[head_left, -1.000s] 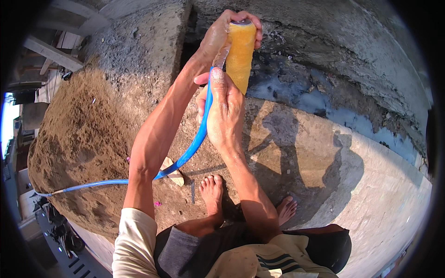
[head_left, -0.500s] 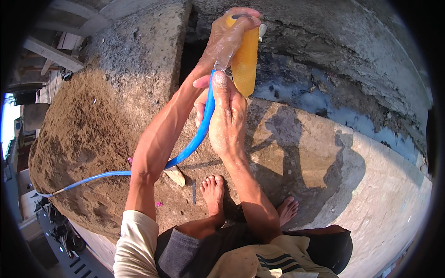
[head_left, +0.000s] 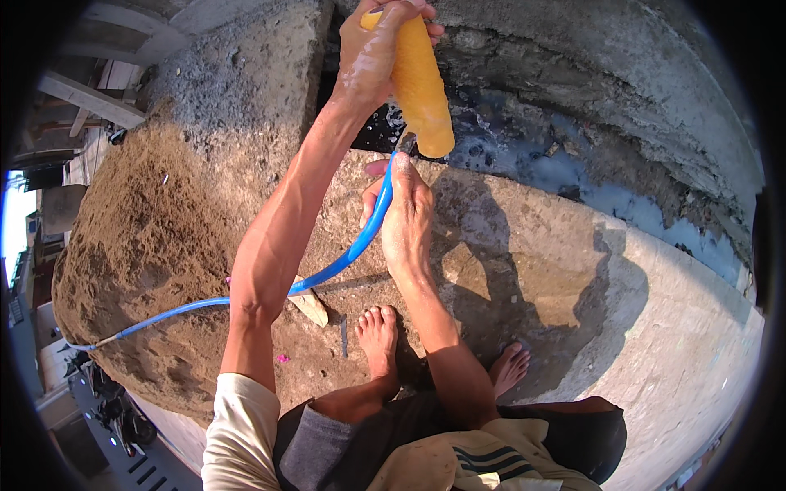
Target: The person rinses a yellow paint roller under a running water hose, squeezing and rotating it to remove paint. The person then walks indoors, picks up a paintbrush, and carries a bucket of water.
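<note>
A wet yellow paint roller sleeve (head_left: 422, 94) is gripped at its upper end by my left hand (head_left: 368, 61), the fingers wrapped round it. Its lower end hangs free and leans a little to the right. Below it, my right hand (head_left: 408, 213) is closed round a blue hose (head_left: 350, 252), thumb lying along it near the mouth. Water leaves the hose close to the sleeve's lower end. Wet suds shine on my left hand and wrist. The hose runs left under my left forearm and over the sand.
A gutter with whitish water (head_left: 565, 173) lies beyond the concrete ledge (head_left: 508, 182), against a rough wall (head_left: 630, 74). At left rises a heap of brown sand (head_left: 139, 270). A flat, pale piece (head_left: 309, 308) lies near my bare feet (head_left: 378, 348).
My left hand has moved up and left with the roller sleeve. My right hand and the hose mouth have dropped slightly, so the hands are farther apart.
</note>
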